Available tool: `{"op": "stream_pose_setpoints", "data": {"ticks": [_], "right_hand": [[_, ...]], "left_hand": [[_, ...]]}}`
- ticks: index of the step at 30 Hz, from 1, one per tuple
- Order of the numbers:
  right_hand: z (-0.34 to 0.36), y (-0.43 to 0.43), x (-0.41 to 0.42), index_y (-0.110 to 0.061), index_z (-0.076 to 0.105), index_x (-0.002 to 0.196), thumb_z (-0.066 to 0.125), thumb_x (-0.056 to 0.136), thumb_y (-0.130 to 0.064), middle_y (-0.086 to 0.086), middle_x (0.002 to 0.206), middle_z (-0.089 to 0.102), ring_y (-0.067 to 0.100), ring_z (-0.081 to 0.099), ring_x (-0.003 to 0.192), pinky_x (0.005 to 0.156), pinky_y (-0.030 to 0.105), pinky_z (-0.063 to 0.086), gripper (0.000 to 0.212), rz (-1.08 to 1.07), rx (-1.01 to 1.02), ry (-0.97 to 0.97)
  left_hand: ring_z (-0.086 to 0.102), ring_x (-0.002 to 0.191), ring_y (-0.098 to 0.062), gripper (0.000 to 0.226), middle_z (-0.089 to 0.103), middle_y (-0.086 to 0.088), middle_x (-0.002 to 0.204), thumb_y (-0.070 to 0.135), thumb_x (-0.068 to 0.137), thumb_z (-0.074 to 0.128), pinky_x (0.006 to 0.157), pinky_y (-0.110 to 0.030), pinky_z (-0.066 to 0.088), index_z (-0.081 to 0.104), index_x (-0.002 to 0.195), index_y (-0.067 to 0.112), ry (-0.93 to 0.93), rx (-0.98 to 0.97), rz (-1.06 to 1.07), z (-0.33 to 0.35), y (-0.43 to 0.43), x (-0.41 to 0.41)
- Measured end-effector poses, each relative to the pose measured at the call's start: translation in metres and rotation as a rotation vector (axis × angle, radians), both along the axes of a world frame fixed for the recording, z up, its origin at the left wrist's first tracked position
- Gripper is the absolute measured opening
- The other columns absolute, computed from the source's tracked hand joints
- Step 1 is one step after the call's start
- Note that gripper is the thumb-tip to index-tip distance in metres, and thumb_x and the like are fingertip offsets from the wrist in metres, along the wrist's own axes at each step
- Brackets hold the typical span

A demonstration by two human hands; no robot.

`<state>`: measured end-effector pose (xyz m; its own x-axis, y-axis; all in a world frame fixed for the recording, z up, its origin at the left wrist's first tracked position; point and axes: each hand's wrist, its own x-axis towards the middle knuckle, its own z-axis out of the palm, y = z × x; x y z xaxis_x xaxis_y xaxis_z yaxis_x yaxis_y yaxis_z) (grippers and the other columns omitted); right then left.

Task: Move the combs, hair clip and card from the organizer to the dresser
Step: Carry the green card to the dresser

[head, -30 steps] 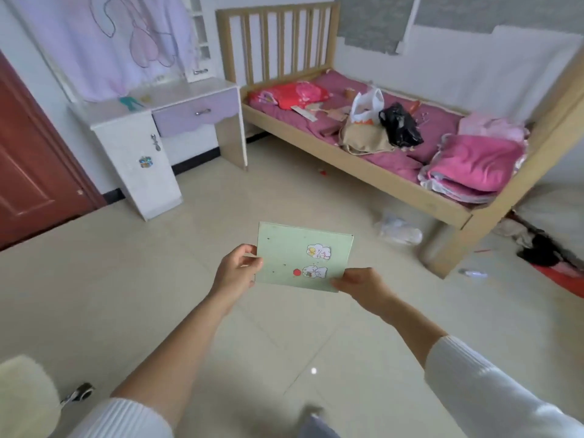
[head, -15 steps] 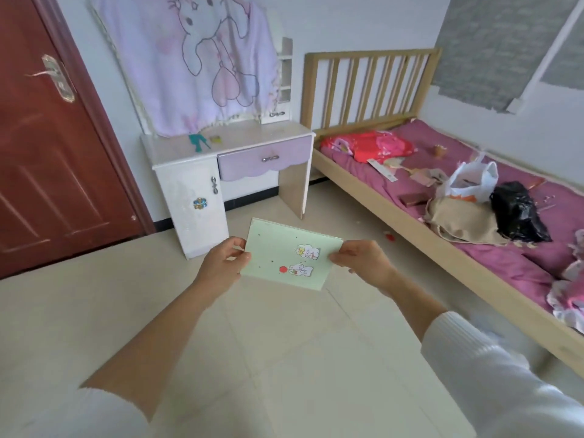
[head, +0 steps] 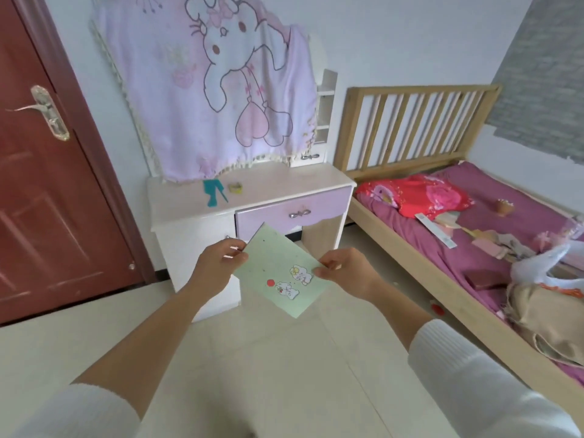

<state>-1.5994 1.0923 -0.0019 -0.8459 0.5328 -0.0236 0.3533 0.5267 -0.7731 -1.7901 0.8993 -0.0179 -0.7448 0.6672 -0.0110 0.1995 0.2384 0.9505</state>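
A pale green card [head: 278,273] with small cartoon animals and a red dot is held in front of me by both hands. My left hand [head: 218,267] pinches its left edge, and my right hand [head: 344,270] pinches its right edge. The card is tilted, one corner up. Just beyond it stands the white dresser [head: 284,181] with a lilac drawer. On the dresser top lie teal combs [head: 213,192] and a small yellow hair clip [head: 235,188]. The organizer is not in view.
A dark red door [head: 47,184] is at the left. A pink cartoon cloth [head: 215,83] hangs over the dresser's mirror. A wooden bed [head: 442,257] with a purple sheet, red pillow, bags and clutter fills the right. Pale tiled floor [head: 268,358] lies below.
The view has turned left and come closer to the dresser, which now fills the middle. The card has tilted and stays gripped by both hands.
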Motion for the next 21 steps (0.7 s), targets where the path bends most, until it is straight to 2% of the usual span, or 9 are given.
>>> {"op": "stream_pose_setpoints", "data": {"ticks": [2, 4, 5, 7, 10, 12, 15, 18, 21], "right_hand": [[0.002, 0.028, -0.038, -0.01, 0.072, 0.079, 0.074, 0.08, -0.02, -0.005, 0.067, 0.059, 0.009, 0.05, 0.064, 0.06, 0.019, 0.038, 0.01, -0.054, -0.078, 0.01], [0.003, 0.063, -0.081, -0.011, 0.071, 0.075, 0.074, 0.079, -0.019, -0.003, 0.065, 0.057, 0.009, 0.047, 0.061, 0.057, 0.018, 0.036, 0.01, -0.102, -0.159, 0.026], [0.002, 0.08, -0.1, -0.012, 0.07, 0.072, 0.075, 0.079, -0.018, -0.003, 0.064, 0.058, 0.009, 0.047, 0.059, 0.055, 0.016, 0.036, 0.01, -0.131, -0.206, 0.033], [-0.004, 0.11, -0.132, -0.014, 0.071, 0.072, 0.075, 0.079, -0.017, 0.0, 0.067, 0.063, 0.011, 0.051, 0.063, 0.06, 0.019, 0.039, 0.009, -0.189, -0.293, 0.043], [-0.015, 0.153, -0.178, -0.018, 0.074, 0.074, 0.076, 0.078, -0.02, 0.0, 0.076, 0.07, 0.014, 0.058, 0.072, 0.073, 0.027, 0.043, 0.005, -0.258, -0.398, 0.043], [-0.025, 0.184, -0.212, -0.018, 0.075, 0.074, 0.077, 0.076, -0.02, 0.0, 0.078, 0.072, 0.012, 0.06, 0.073, 0.074, 0.025, 0.045, 0.003, -0.279, -0.444, 0.045], [-0.042, 0.234, -0.267, -0.014, 0.076, 0.075, 0.077, 0.076, -0.016, -0.005, 0.071, 0.073, 0.005, 0.06, 0.063, 0.061, 0.015, 0.044, 0.003, -0.281, -0.516, 0.034], [-0.062, 0.292, -0.328, -0.01, 0.075, 0.083, 0.076, 0.077, -0.019, -0.005, 0.073, 0.073, 0.003, 0.062, 0.063, 0.062, 0.02, 0.043, 0.011, -0.269, -0.578, -0.018], [-0.081, 0.348, -0.39, -0.008, 0.075, 0.084, 0.077, 0.076, -0.018, -0.005, 0.071, 0.071, 0.009, 0.061, 0.069, 0.062, 0.02, 0.043, 0.013, -0.251, -0.598, -0.084]], "left_hand": [[0.056, 0.073, -0.025, 0.018, 0.067, -0.01, 0.089, 0.011, 0.086, 0.064, 0.056, -0.028, 0.039, 0.066, 0.081, 0.028, -0.011, 0.028, 0.029, 0.002, 0.031, -0.038], [0.06, 0.085, -0.022, 0.017, 0.065, -0.003, 0.101, 0.021, 0.085, 0.066, 0.063, -0.029, 0.047, 0.065, 0.1, 0.03, -0.021, 0.037, 0.074, 0.002, 0.068, -0.078], [0.061, 0.096, -0.023, 0.032, 0.062, -0.001, 0.11, 0.026, 0.085, 0.067, 0.074, -0.033, 0.051, 0.06, 0.115, 0.03, -0.045, 0.008, 0.113, -0.001, 0.086, -0.096], [0.055, 0.116, -0.026, 0.063, 0.052, -0.004, 0.13, 0.035, 0.083, 0.068, 0.097, -0.041, 0.047, 0.041, 0.138, 0.023, -0.171, -0.086, 0.175, -0.01, 0.119, -0.125], [0.048, 0.126, -0.03, 0.075, 0.045, -0.011, 0.142, 0.042, 0.081, 0.067, 0.106, -0.045, 0.042, 0.035, 0.143, 0.014, -0.361, -0.232, 0.172, -0.032, 0.167, -0.162], [0.051, 0.121, -0.029, 0.069, 0.048, -0.011, 0.14, 0.042, 0.082, 0.067, 0.096, -0.04, 0.047, 0.042, 0.139, 0.013, -0.411, -0.283, 0.141, -0.047, 0.201, -0.184], [0.057, 0.094, -0.021, 0.054, 0.061, -0.005, 0.119, 0.037, 0.084, 0.066, 0.063, -0.028, 0.043, 0.051, 0.132, 0.02, -0.495, -0.264, 0.098, -0.065, 0.254, -0.219], [0.058, 0.082, -0.015, 0.034, 0.064, 0.001, 0.099, 0.02, 0.084, 0.065, 0.058, -0.024, 0.039, 0.06, 0.117, 0.018, -0.527, -0.2, 0.137, -0.08, 0.312, -0.267], [0.06, 0.083, -0.019, 0.026, 0.068, -0.007, 0.102, 0.012, 0.081, 0.066, 0.06, -0.025, 0.042, 0.062, 0.107, 0.012, -0.506, -0.216, 0.212, -0.088, 0.36, -0.319]]}}
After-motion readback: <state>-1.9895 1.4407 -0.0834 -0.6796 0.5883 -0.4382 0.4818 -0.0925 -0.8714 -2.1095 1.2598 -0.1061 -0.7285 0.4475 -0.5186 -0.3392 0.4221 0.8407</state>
